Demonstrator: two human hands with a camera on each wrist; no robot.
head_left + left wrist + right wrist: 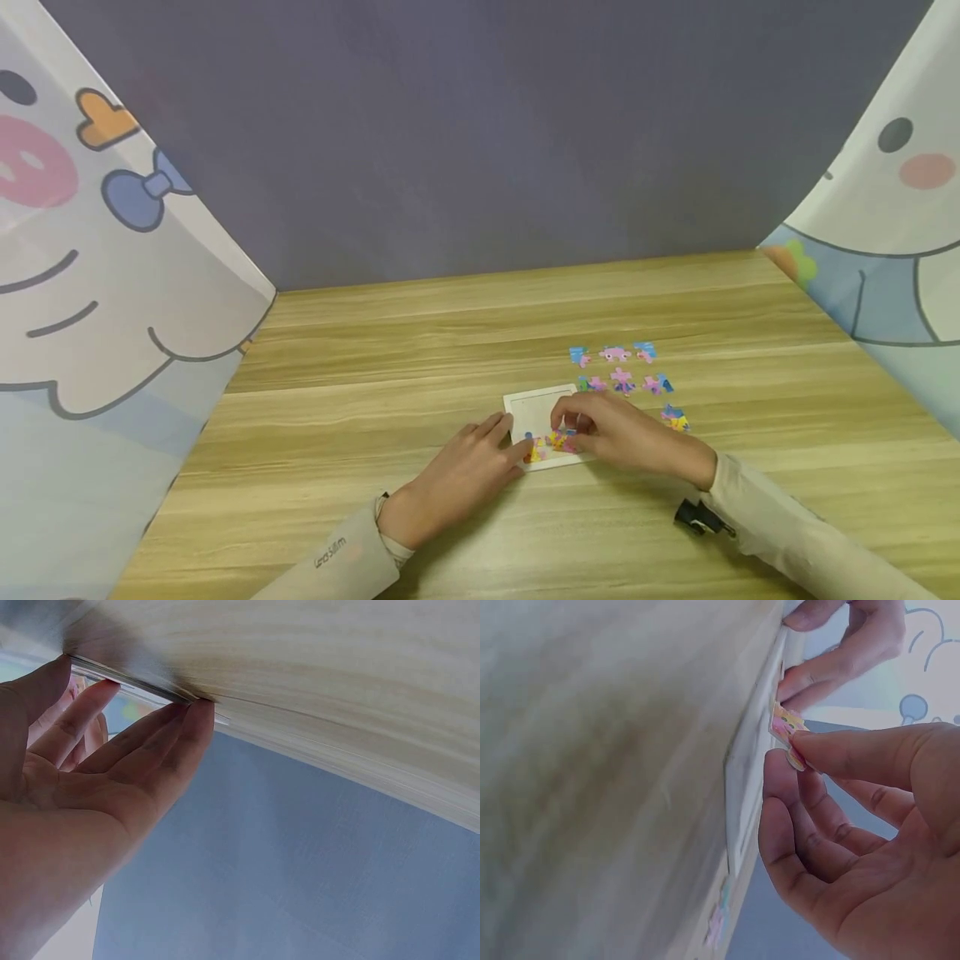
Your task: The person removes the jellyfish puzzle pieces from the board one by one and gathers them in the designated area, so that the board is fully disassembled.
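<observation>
A white puzzle tray [534,412] lies on the wooden table, with a yellow and blue jigsaw piece [536,450] in its lower left corner. My left hand [467,468] rests at the tray's left side, its fairly straight fingertips touching the rim and that corner piece. In the left wrist view, the fingertips [201,712] meet the tray's edge. My right hand [611,429] pinches a yellow and pink jigsaw piece [786,724] between thumb and fingers, tilted just above the tray's lower part. Part of the tray is hidden under the right hand.
Loose jigsaw pieces lie in rows beyond and right of the tray, among them a pink middle piece [615,354] and a yellow and blue one [675,417]. A black clip-like object [699,517] is by the right sleeve. A grey panel [510,150] stands behind the table.
</observation>
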